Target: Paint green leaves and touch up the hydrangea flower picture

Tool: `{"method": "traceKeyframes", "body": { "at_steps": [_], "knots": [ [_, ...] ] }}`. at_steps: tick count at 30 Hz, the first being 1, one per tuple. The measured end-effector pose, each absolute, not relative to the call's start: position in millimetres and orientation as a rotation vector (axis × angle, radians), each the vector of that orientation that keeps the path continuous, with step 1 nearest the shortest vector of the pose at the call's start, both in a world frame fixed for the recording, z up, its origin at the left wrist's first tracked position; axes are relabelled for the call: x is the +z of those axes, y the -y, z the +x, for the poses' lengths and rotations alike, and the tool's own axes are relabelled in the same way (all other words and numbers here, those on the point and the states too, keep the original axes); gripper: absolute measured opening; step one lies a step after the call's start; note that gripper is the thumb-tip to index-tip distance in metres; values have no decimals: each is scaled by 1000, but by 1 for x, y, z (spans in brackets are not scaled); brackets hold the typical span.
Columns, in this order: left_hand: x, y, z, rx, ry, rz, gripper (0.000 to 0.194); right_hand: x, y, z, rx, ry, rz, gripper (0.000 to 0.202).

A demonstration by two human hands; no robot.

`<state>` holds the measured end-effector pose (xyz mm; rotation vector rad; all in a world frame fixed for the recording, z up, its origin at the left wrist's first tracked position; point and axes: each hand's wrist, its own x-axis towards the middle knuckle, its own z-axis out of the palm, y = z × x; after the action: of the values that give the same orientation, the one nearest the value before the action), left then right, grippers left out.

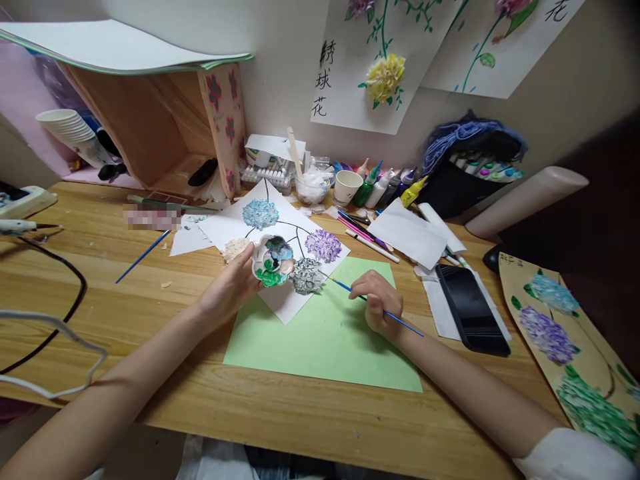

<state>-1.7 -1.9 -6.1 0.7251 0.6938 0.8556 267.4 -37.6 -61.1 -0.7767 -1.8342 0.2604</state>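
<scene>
My left hand (235, 280) grips the rim of a round paint palette (273, 261) with green, blue, black and pale paint in its wells. Held in my right hand (379, 300) is a thin blue paintbrush (405, 324), its tip near the right edge of a grey textured flower (307, 275). That flower is on a white sheet (287, 308), with a blue flower (261, 214), a purple flower (323, 245) and a cream flower (236, 249), joined by dark stem lines. Under part of the white sheet lies a green sheet (325, 347).
A phone (473, 310) lies at the right, beside a painted flower panel (550, 333). Paint bottles (383, 187), a paper cup (347, 187) and a bowl (313, 187) line the back. Another blue brush (143, 257), cables (75, 287) and a pink box (220, 127) are at the left.
</scene>
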Motion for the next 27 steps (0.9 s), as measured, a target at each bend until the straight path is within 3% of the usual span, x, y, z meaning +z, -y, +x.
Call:
{"method": "traceKeyframes", "body": {
  "at_steps": [6, 16, 27],
  "knots": [
    [-9, 6, 2, 805, -678, 725, 60, -57, 39, 267, 149, 1820, -786, 17],
    [-10, 12, 11, 759, -622, 711, 48, -48, 38, 259, 240, 2149, -675, 31],
    [-12, 11, 11, 757, -643, 694, 43, -51, 37, 260, 264, 2117, -698, 31]
  ]
}}
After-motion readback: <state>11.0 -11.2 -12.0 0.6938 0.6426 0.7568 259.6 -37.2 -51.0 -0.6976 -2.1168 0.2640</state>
